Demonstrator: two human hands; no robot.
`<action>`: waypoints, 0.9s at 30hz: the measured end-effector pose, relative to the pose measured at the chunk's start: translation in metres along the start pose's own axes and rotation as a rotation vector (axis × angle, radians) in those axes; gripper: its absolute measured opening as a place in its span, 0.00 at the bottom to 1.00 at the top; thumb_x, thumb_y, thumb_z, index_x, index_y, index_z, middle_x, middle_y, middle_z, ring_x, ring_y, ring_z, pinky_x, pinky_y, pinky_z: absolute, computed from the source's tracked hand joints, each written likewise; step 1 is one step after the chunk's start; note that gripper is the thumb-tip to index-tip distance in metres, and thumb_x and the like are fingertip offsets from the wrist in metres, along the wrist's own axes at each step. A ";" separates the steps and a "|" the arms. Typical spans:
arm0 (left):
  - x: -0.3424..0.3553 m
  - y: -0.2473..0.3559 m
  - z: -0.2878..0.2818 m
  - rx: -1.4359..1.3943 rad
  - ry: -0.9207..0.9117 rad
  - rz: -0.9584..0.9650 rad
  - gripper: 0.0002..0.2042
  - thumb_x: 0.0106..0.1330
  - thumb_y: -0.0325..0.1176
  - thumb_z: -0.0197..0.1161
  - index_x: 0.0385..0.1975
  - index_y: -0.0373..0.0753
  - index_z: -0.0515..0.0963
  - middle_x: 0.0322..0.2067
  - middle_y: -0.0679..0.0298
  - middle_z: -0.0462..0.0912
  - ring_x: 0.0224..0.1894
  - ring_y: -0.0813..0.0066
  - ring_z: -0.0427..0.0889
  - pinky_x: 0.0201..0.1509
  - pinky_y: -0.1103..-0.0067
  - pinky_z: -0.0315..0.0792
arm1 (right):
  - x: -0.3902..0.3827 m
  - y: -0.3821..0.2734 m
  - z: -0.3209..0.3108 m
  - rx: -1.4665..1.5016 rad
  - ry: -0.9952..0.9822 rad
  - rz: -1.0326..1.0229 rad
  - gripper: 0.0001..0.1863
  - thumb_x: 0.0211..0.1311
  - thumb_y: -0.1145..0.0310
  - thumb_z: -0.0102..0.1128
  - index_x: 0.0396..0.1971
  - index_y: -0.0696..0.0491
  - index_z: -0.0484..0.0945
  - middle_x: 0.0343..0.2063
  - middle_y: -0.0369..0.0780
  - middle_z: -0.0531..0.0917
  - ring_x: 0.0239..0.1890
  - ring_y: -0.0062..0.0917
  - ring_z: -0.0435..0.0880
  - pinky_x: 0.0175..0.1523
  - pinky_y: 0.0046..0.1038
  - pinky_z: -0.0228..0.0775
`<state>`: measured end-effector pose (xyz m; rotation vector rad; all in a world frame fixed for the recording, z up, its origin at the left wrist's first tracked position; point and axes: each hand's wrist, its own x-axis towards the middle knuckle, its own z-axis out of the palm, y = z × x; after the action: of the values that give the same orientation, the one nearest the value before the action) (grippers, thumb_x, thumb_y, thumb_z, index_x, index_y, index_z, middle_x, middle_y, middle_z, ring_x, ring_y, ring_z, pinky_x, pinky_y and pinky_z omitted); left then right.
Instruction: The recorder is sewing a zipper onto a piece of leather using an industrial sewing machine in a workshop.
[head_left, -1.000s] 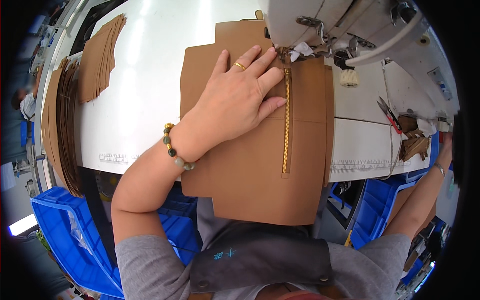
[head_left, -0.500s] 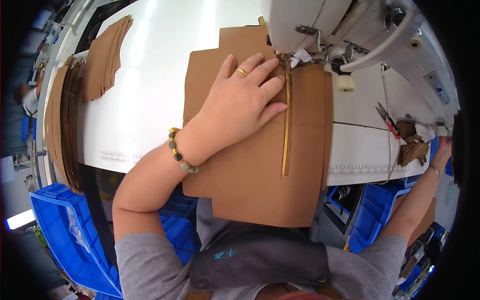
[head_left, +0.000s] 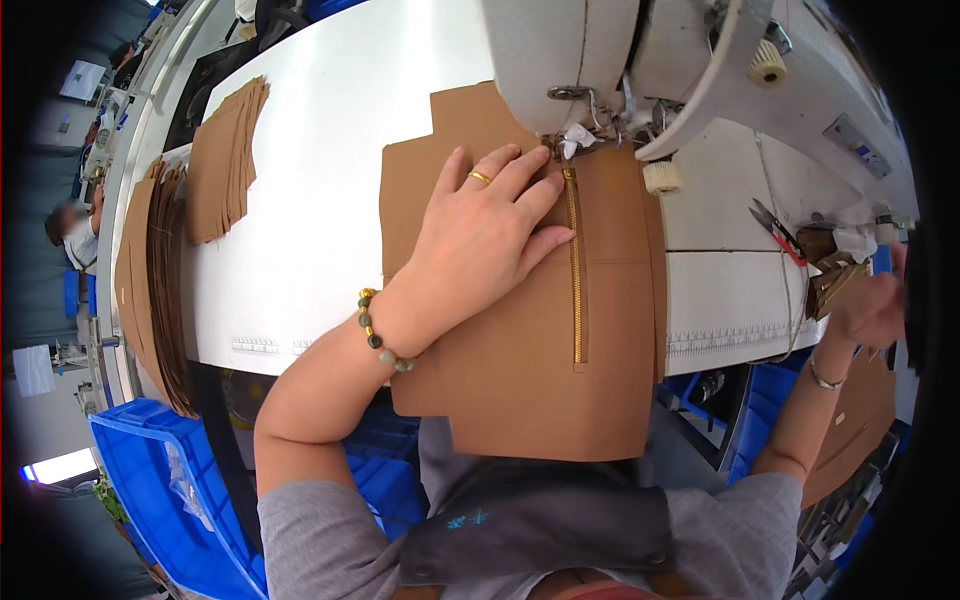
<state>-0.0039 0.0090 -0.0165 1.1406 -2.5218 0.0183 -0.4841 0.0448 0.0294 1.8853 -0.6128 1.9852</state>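
My left hand [head_left: 490, 225] lies open and flat on a brown panel [head_left: 510, 380] with a brass zipper [head_left: 575, 290] down its right part, fingertips beside the zipper's top. That top end sits close to the presser-foot area [head_left: 560, 150] of a white sewing machine [head_left: 540, 50]; a small white wad [head_left: 578, 140] hangs on the metal parts there. My right hand [head_left: 865, 305] is at the far right, blurred and partly cut off by the dark rim, beside brown scraps [head_left: 830, 290]; its grip is unclear.
Two stacks of brown pieces [head_left: 225, 150] [head_left: 140, 280] lie at the left of the white table [head_left: 310, 180]. Red-handled snips [head_left: 785, 240] lie at the right. Blue bins [head_left: 150, 490] sit below the table edge. A person [head_left: 75, 230] is at the far left.
The view has shifted, putting the table and panel lower in the picture. My right hand has moved down and left from the machine's far right edge. My left hand stays on the panel.
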 end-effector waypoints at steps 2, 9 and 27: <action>0.003 0.001 0.001 0.002 -0.006 -0.001 0.23 0.71 0.48 0.66 0.59 0.41 0.80 0.63 0.58 0.79 0.70 0.55 0.73 0.72 0.50 0.65 | 0.002 -0.047 0.064 -0.393 -0.549 -0.190 0.09 0.71 0.69 0.62 0.42 0.60 0.84 0.38 0.45 0.87 0.39 0.37 0.84 0.55 0.44 0.75; 0.000 -0.003 0.000 0.037 -0.029 -0.017 0.23 0.71 0.48 0.66 0.60 0.42 0.80 0.63 0.58 0.79 0.70 0.55 0.73 0.72 0.50 0.65 | -0.003 -0.067 0.176 -0.261 -0.925 0.152 0.06 0.65 0.71 0.65 0.39 0.55 0.85 0.35 0.41 0.86 0.38 0.34 0.84 0.54 0.41 0.70; -0.002 0.001 -0.003 0.052 -0.054 -0.019 0.24 0.70 0.49 0.66 0.61 0.42 0.80 0.63 0.60 0.79 0.69 0.56 0.74 0.73 0.51 0.65 | -0.025 -0.062 0.215 -0.026 -0.759 0.769 0.12 0.69 0.68 0.62 0.42 0.61 0.87 0.36 0.44 0.90 0.39 0.33 0.88 0.48 0.29 0.76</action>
<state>-0.0023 0.0119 -0.0142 1.2011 -2.5718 0.0494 -0.2672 -0.0136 0.0155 2.6365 -1.7693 1.4882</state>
